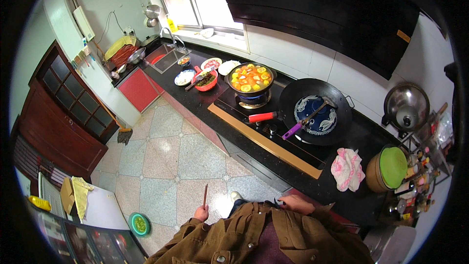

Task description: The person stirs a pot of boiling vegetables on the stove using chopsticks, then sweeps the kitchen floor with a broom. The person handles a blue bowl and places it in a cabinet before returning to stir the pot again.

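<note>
Away from the counter, over the tiled floor, my left hand (201, 213) is closed on a pair of wooden chopsticks (205, 195) that point up. My right hand (296, 204) is low at the jacket front, near the counter's edge; whether it holds anything I cannot tell. A pot of soup (251, 77) with corn and carrot pieces stands over a lit blue burner flame. Beside it, a black wok (289, 97) contains a dark blue patterned bowl (311, 106), with a purple-handled spatula (292, 131) lying across it.
Left of the pot stand a red bowl (207, 87) of dark greens and several plates. The sink (172, 60) lies beyond. At the right are a pink-and-white cloth (341, 170), a container with a green lid (394, 167) and several bottles. A green basin (134, 230) stands at the lower left.
</note>
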The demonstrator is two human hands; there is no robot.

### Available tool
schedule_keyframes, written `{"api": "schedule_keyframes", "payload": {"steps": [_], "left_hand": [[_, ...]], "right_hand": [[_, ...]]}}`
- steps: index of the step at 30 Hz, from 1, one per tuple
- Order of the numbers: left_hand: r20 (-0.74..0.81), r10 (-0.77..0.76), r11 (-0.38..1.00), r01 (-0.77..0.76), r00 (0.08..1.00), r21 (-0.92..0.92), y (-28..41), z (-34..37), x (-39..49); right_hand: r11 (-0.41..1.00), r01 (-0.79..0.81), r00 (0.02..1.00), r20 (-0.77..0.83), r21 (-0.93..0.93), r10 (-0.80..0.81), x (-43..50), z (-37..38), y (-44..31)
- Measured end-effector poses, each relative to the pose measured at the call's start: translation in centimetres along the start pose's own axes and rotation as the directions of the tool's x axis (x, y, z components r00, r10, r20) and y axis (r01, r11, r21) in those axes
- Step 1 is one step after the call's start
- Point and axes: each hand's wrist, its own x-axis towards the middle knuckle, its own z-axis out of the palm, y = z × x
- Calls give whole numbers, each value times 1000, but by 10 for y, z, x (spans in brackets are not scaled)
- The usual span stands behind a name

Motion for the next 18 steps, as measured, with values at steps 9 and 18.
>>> {"api": "schedule_keyframes", "payload": {"steps": [9, 18], "left_hand": [[-16, -11, 1000, 11, 1000, 3, 3, -1, -2], [-5, -23, 1000, 23, 1000, 7, -6, 4, 4]], "right_hand": [[1000, 8, 1000, 14, 5, -8, 2, 0, 4], [1000, 9, 1000, 12, -17, -9, 2, 4, 7]]}}
